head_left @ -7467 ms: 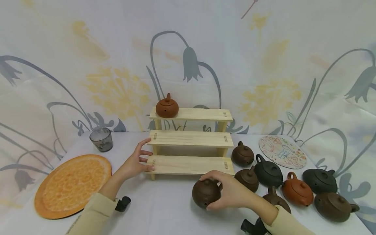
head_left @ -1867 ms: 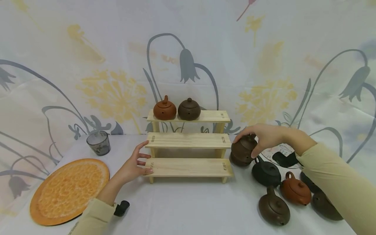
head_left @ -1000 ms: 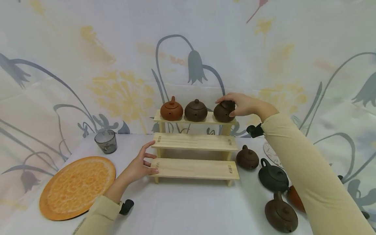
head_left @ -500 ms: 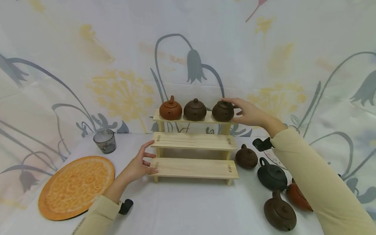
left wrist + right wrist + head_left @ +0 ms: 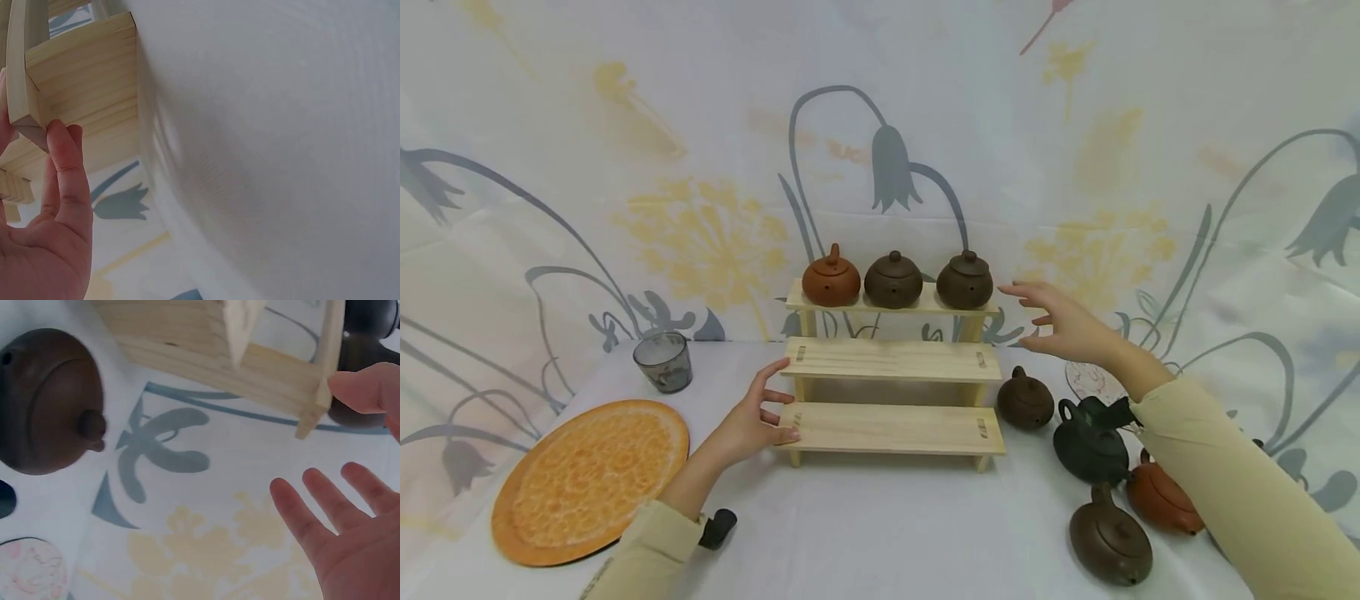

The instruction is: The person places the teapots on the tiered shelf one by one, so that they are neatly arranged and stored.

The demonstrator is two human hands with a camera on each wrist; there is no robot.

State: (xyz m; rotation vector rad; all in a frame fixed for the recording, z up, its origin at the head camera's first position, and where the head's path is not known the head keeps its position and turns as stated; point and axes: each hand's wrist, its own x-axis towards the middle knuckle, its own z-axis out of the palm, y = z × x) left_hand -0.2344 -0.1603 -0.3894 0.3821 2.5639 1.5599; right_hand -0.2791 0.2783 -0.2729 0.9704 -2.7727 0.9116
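Note:
A three-tier wooden display stand (image 5: pixel 891 358) stands at the middle of the table. My left hand (image 5: pixel 751 421) holds the left end of its lowest board; in the left wrist view, thumb and fingers (image 5: pixel 67 165) pinch that board's end. Along the top tier sit a reddish-brown teapot (image 5: pixel 831 282) at left, a dark brown teapot (image 5: pixel 893 282) in the middle and another dark brown teapot (image 5: pixel 965 282) at right. My right hand (image 5: pixel 1071 327) hovers just right of the top tier, fingers spread and holding nothing, apart from the nearest teapot.
Right of the stand are a brown teapot (image 5: pixel 1026 400), a black teapot (image 5: pixel 1088 446), an orange-red teapot (image 5: pixel 1161 500) and a dark brown teapot (image 5: pixel 1109 537). My right sleeve (image 5: pixel 1232 475) covers part of this area. On the left lie a round orange mat (image 5: pixel 591 483) and a grey glass (image 5: pixel 662 362).
The right hand carried a dark brown teapot from the table to the top tier's right end, released it and drew away to the right. The middle teapot went up earlier. The left hand stayed.

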